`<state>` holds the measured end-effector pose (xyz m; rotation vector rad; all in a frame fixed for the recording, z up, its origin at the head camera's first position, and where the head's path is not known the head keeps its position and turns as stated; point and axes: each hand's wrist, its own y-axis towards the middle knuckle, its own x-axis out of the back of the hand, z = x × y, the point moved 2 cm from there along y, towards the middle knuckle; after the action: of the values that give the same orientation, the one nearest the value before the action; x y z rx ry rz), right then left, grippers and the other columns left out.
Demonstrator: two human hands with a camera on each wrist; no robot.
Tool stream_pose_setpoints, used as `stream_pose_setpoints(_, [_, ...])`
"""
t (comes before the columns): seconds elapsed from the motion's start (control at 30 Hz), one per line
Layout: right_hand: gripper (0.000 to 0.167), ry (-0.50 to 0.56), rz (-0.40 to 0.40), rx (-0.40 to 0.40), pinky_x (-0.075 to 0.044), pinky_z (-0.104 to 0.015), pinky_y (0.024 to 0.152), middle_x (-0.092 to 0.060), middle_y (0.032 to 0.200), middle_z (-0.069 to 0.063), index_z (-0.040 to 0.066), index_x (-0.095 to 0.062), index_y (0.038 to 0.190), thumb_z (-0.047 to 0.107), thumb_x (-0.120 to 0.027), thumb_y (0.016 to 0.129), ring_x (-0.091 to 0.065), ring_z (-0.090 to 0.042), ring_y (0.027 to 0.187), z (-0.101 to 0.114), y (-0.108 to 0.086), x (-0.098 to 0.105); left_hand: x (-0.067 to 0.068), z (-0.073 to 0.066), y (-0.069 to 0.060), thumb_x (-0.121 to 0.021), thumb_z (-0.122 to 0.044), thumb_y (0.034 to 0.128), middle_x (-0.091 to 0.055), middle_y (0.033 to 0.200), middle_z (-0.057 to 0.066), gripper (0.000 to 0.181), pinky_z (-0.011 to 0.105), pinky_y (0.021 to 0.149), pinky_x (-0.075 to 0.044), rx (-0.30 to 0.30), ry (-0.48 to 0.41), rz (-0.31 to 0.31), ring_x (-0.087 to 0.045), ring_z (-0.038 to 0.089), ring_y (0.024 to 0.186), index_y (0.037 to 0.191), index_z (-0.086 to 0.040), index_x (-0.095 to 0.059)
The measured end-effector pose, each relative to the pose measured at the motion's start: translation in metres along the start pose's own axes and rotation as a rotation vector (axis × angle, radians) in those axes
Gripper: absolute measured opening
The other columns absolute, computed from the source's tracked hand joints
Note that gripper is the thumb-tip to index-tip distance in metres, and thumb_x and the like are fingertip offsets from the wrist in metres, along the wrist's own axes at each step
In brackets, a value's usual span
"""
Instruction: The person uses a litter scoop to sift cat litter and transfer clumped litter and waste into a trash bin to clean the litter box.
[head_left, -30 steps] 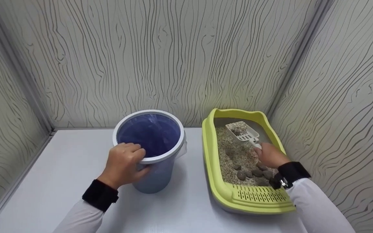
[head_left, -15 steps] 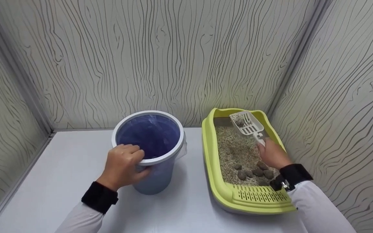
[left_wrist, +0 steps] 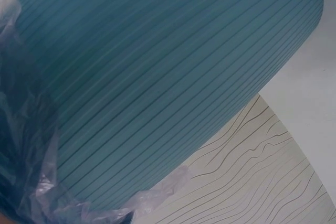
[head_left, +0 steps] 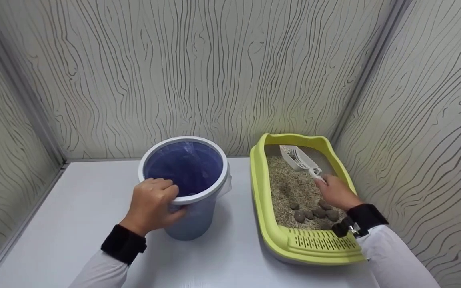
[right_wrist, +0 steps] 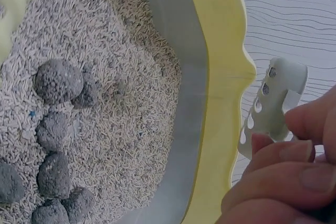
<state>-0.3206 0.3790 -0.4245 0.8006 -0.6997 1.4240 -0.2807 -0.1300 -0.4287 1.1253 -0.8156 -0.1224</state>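
Note:
My left hand (head_left: 152,206) grips the near left rim of a blue trash bin (head_left: 190,226), its thumb outside. A clear plastic bag (left_wrist: 44,156) lines the bin and hangs over its ribbed wall in the left wrist view. My right hand (head_left: 336,193) holds a white slotted litter scoop (head_left: 305,163) by the handle. The scoop is tilted sideways above the far part of the yellow litter box (head_left: 257,180), with a dark clump in its tip. Several grey-brown clumps (head_left: 320,213) lie on the pellet litter (right_wrist: 126,145) near the front, left of my right wrist.
Both containers stand on a white table (head_left: 224,256), with a gap between them. A wood-patterned wall (head_left: 198,80) rises close behind, and another panel (head_left: 422,132) stands right of the litter box. The box's front has a slotted yellow ledge (head_left: 320,242).
The scoop rose and turned, then came lower and tipped on its side. Loose litter in it has shrunk, leaving mostly the clump. My left hand stays on the bin rim.

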Motion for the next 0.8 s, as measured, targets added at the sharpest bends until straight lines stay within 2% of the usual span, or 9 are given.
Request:
stream_pose_setpoints(0.13, [0.032, 0.043, 0.023, 0.005, -0.037, -0.028, 0.052, -0.040, 0.065, 0.004, 0.009, -0.051, 0.082, 0.024, -0.045, 0.110, -0.039, -0.011, 0.053, -0.0011, 0.0008, -0.0028, -0.0004, 0.0005, 0.0000, -0.085, -0.055, 0.0638, -0.045, 0.061, -0.005, 0.054, 0.036, 0.051, -0.040, -0.002, -0.004, -0.006, -0.048, 0.017, 0.053, 0.068, -0.018, -0.046])
stream_pose_setpoints(0.33, [0.032, 0.007, 0.020, 0.003, -0.039, -0.030, 0.053, -0.042, 0.066, 0.004, 0.010, -0.050, 0.082, 0.026, -0.045, 0.110, -0.041, -0.012, 0.055, -0.0012, -0.0004, -0.0055, 0.0002, 0.0009, -0.0008, -0.084, -0.055, 0.0651, -0.046, 0.062, -0.004, 0.052, 0.037, 0.051, -0.041, 0.001, -0.003, 0.007, -0.049, 0.018, 0.053, 0.068, -0.017, -0.047])
stream_pose_setpoints(0.43, [0.034, -0.004, 0.026, 0.011, -0.041, -0.031, 0.056, -0.043, 0.067, 0.003, 0.010, -0.051, 0.081, 0.027, -0.045, 0.110, -0.043, -0.013, 0.056, -0.0014, -0.0007, -0.0063, 0.0007, 0.0007, -0.0002, -0.086, -0.054, 0.0629, -0.046, 0.062, -0.004, 0.053, 0.036, 0.051, -0.040, -0.005, -0.005, -0.007, -0.049, 0.018, 0.053, 0.068, -0.017, -0.047])
stream_pose_setpoints(0.6, [0.036, -0.015, 0.034, 0.048, -0.043, -0.033, 0.062, -0.048, 0.069, 0.000, 0.004, -0.058, 0.087, 0.025, -0.041, 0.111, -0.048, -0.015, 0.060, -0.0017, -0.0013, -0.0073, 0.0014, 0.0003, 0.0008, -0.086, -0.054, 0.0612, -0.044, 0.061, -0.005, 0.055, 0.035, 0.050, -0.038, -0.007, -0.003, -0.019, -0.045, 0.016, 0.052, 0.067, -0.018, -0.045])
stream_pose_setpoints(0.8, [0.034, -0.062, -0.007, 0.052, -0.041, -0.033, 0.058, -0.045, 0.067, 0.001, 0.008, -0.052, 0.081, 0.024, -0.043, 0.110, -0.045, -0.015, 0.057, -0.0021, -0.0007, -0.0092, 0.0019, 0.0001, 0.0009, -0.086, -0.056, 0.0638, -0.045, 0.061, -0.005, 0.055, 0.034, 0.051, -0.038, 0.001, -0.003, -0.001, -0.046, 0.016, 0.052, 0.066, -0.018, -0.046])
